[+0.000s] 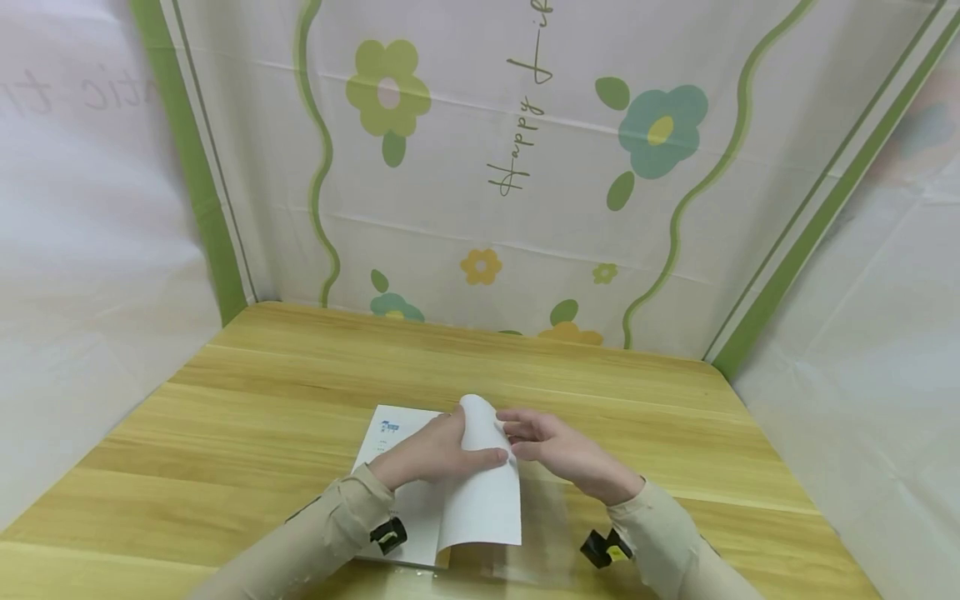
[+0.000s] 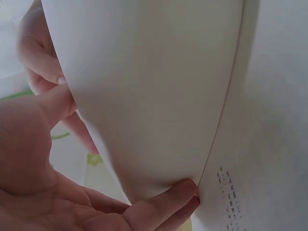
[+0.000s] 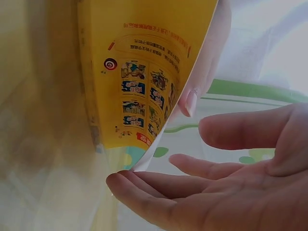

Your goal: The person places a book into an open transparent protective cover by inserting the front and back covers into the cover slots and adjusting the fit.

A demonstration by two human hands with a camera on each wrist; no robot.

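Near the counter's front edge, left hand (image 1: 431, 454) pinches the booklet (image 1: 420, 492) cover (image 1: 483, 487), curling it up to open; right hand (image 1: 558, 450) spread loose beside, fingertips steadying the page edge.

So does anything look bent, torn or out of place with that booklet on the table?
Nothing looks torn or spilled. The booklet lies flat on the table, but its cover is curled up and over, pinched by the left hand, with the right hand open beside the curl. The cover is bowed, not creased.
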